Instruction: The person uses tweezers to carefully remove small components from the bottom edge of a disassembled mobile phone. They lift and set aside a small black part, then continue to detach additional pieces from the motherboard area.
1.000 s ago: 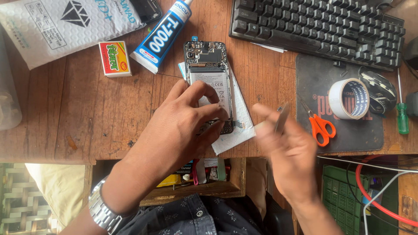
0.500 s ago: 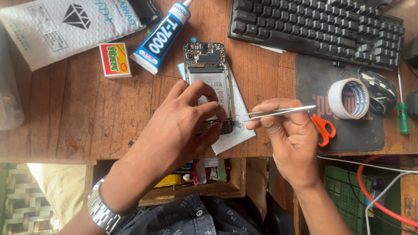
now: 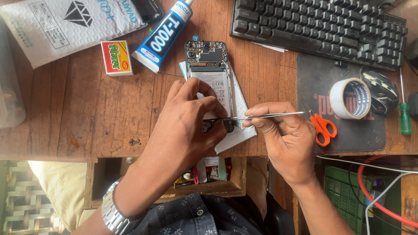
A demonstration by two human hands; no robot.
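Note:
An opened phone (image 3: 210,74) with its back cover off lies on a white sheet on the wooden desk (image 3: 87,113), battery and circuit board showing. My left hand (image 3: 187,126) rests on the phone's lower end, fingers pressing it down. My right hand (image 3: 285,139) pinches metal tweezers (image 3: 265,115) held level, their tip reaching left to the phone's bottom edge under my left fingers.
A blue glue tube (image 3: 163,35), a small red and yellow box (image 3: 116,58) and a white padded mailer (image 3: 65,26) lie at the back left. A black keyboard (image 3: 322,26), tape roll (image 3: 349,98), orange scissors (image 3: 321,126), mouse (image 3: 381,91) and green screwdriver (image 3: 405,115) sit right.
My right hand has turned the tweezers from upright to level and brought their tip leftward to the phone's lower end. The left hand stayed on the phone.

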